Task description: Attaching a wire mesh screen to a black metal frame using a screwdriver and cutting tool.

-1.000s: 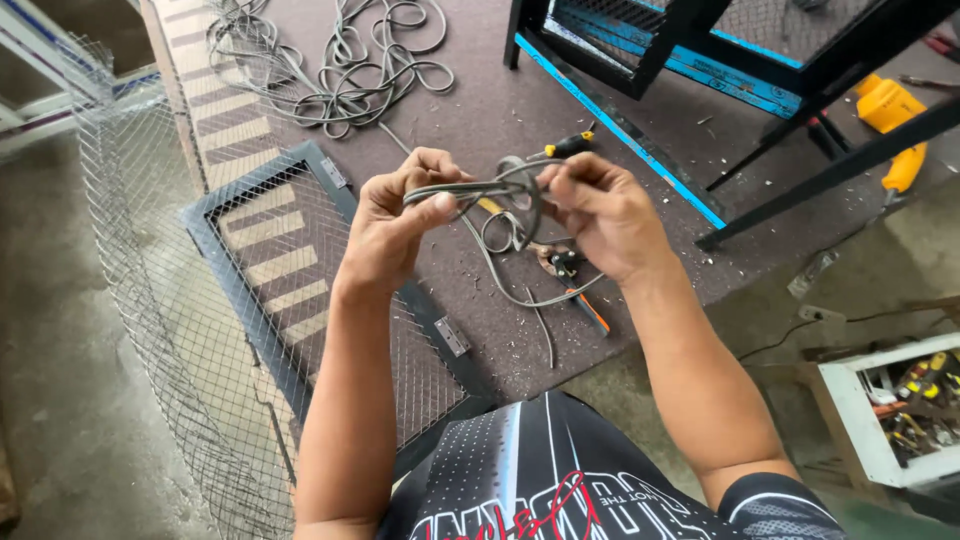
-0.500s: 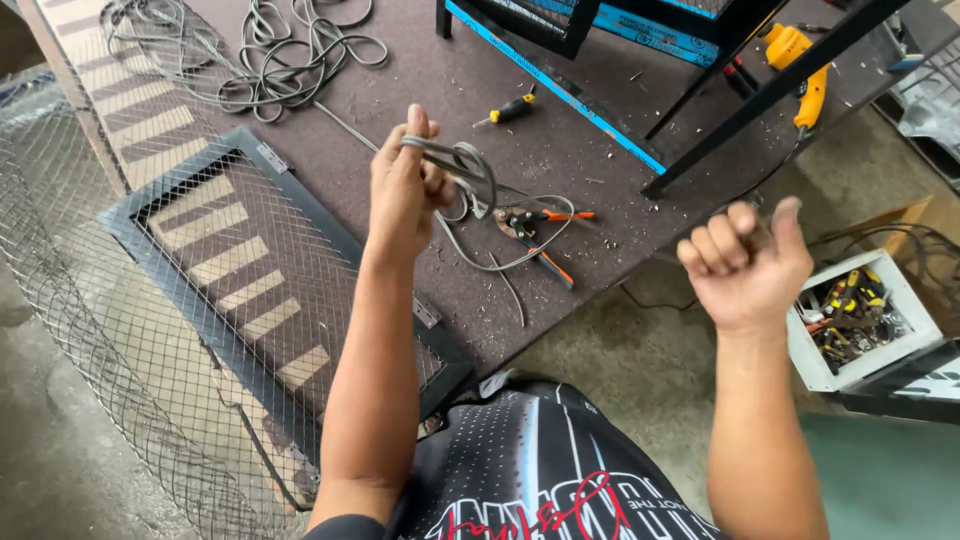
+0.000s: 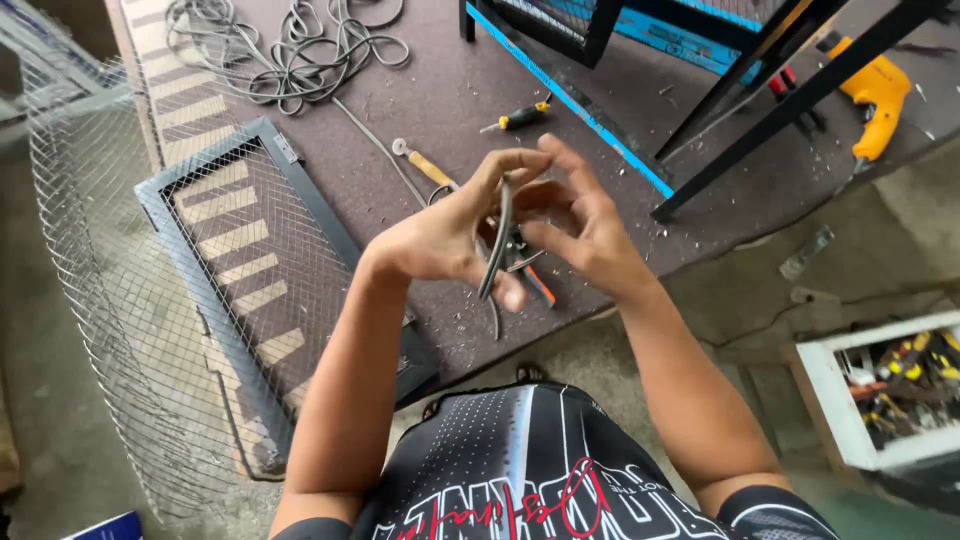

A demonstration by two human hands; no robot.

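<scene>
Both my hands meet above the table [image 3: 420, 90]: my left hand [image 3: 440, 235] pinches a folded grey cable [image 3: 497, 240] upright, while my right hand [image 3: 580, 225] closes its fingers on the same cable's upper end. A mesh panel [image 3: 250, 260] lies to the left.

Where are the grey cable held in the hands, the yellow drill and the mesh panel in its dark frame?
grey cable [image 3: 497, 250]: head view, on the folded length between the hands.
yellow drill [image 3: 872, 95]: head view, on its body.
mesh panel [image 3: 155, 195]: head view, on the frame's upper left rail.
</scene>
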